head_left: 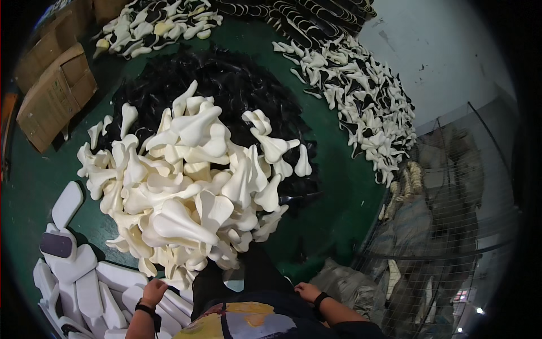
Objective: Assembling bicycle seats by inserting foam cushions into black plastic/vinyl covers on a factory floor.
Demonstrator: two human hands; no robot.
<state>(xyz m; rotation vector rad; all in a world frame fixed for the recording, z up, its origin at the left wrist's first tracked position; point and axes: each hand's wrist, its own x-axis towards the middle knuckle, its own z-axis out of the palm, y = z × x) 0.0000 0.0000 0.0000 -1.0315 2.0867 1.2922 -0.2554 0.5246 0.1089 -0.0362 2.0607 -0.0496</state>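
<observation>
I look down at a big heap of cream foam saddle-shaped pads (192,186) on a green floor. Behind it lies a mound of black saddle shells (237,79). My left hand (153,292), with a dark band on the wrist, hangs by my thigh with curled fingers and holds nothing that I can see. It is just above flat white foam slabs (90,282). My right hand (307,292), also with a dark wristband, rests at my right hip, fingers bent, nothing in it. My dark trousers (237,282) stand at the heap's near edge.
Rows of black-and-white saddle parts (361,96) run along the right wall, more lie at the top left (152,25). Cardboard boxes (53,96) stand at the far left. A wire mesh cage (451,226) and a grey bag (344,282) are at the right.
</observation>
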